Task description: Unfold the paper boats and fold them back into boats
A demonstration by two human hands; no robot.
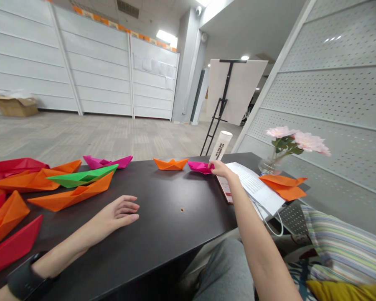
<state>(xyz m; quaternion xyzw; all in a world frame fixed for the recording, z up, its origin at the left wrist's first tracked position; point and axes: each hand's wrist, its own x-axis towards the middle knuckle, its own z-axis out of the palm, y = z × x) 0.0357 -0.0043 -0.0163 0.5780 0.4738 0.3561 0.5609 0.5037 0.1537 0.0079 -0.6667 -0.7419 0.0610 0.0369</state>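
While the right hand [222, 169] has its grip pinched on one end of a magenta paper boat [199, 167] by the far edge of the table [172, 238], the left hand's [123, 211] grip is loose, fingers extended, near a long orange boat [69, 200] (can't tell if it's touching the tabletop). Another small orange boat [171, 164] sits just left of the magenta one. Space is tight around the right hand: white cylinder [221, 147] right behind, printed sheets [258, 186] beside the forearm, then a flower vase [269, 166] and folded orange paper [283, 186] toward the right edge. Black lettering on the cylinder, but too small to read; ditto the sheets.
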